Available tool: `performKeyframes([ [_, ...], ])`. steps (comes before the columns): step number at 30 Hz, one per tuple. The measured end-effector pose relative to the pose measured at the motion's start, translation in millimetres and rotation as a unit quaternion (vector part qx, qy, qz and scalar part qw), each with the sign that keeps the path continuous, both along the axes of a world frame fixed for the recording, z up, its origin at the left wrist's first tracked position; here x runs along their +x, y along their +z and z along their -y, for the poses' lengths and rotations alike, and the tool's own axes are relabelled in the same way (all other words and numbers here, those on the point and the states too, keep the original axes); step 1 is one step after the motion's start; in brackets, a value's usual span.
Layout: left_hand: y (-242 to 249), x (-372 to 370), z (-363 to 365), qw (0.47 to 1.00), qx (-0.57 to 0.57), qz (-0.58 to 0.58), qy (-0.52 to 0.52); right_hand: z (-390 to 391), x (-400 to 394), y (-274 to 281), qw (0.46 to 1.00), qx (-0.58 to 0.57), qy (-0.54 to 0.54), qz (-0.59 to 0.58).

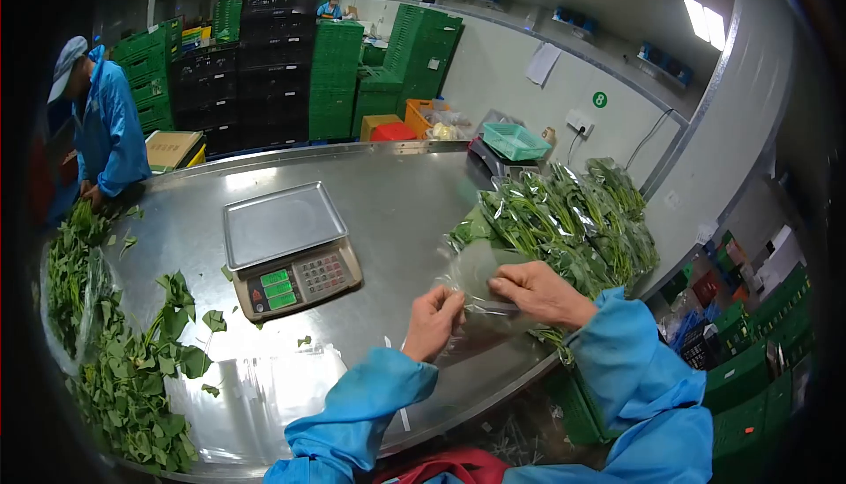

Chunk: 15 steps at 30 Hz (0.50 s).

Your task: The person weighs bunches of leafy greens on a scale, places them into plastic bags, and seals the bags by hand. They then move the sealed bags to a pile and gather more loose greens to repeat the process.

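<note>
Over the table's near right part, my left hand pinches one side of a clear plastic bag. My right hand grips the other side with thumb and curled fingers, so the film is stretched between the two fists. Just beyond it, packed bags of leafy greens lie in a pile that the plastic partly overlaps in view. To the left of my hands stands a digital scale with a bare metal pan and lit green displays.
Loose leafy greens heap along the left side of the steel table. Flat plastic bags lie at the near edge. A second scale carries a turquoise basket. A co-worker handles greens at far left. Stacked crates stand behind.
</note>
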<state>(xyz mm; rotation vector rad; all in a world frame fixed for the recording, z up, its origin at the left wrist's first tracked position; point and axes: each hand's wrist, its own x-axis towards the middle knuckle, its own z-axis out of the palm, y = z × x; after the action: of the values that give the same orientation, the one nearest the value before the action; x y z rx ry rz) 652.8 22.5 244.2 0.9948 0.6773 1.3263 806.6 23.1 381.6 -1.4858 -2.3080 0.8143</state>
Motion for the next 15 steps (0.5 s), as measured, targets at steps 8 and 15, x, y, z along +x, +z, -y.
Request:
performKeyframes([
  [8,25,-36,8,0.993,-0.112,0.032,-0.029,-17,5,144,0.983,0.146,0.038,-0.109],
  [15,17,-29,-3,0.99,-0.126,0.05,-0.027,-48,-11,199,0.945,0.304,0.114,-0.037],
])
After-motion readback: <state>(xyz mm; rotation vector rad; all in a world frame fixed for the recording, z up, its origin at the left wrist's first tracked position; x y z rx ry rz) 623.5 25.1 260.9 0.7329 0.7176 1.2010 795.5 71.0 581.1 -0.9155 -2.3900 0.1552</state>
